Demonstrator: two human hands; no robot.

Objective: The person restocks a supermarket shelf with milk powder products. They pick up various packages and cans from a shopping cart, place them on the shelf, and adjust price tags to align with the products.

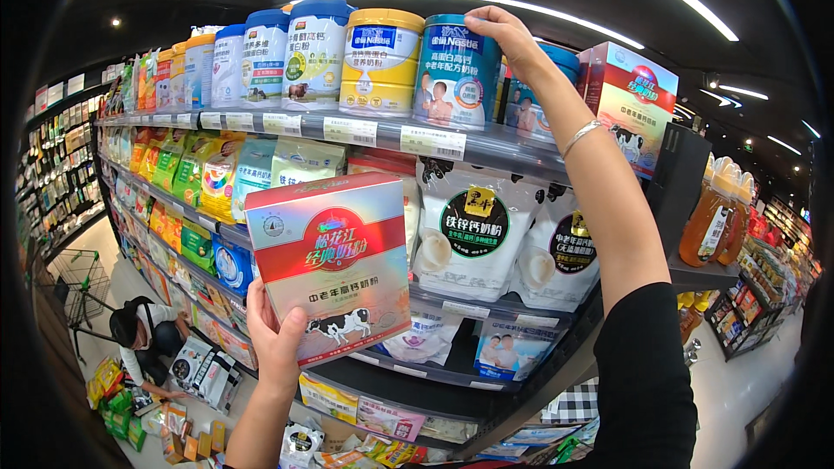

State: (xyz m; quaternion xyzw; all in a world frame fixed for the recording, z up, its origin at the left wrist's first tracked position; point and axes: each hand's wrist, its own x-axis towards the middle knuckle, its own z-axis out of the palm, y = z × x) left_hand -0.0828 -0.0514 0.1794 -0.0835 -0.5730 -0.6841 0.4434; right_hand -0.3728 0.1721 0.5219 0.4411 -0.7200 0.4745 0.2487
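My left hand (277, 326) grips a red-and-silver milk powder box (339, 273) by its lower left corner, with my thumb across the front. The box bears a printed cow and writing, and is held tilted before the middle shelf. On the top shelf, my right hand (505, 32) holds the upper right rim of a teal Nestlé milk powder can (456, 75). That can stands upright at the shelf's front edge, right of a yellow Nestlé can (382, 62). Behind my right forearm are another teal can (528, 107) and a similar red-and-silver box (632, 104).
White milk powder bags (479, 273) hang or stand on the shelf below. Honey bottles (707, 228) stand on a side ledge at right. At lower left a person (146, 339) crouches among packets on the floor (117, 397), near a shopping cart (78, 280).
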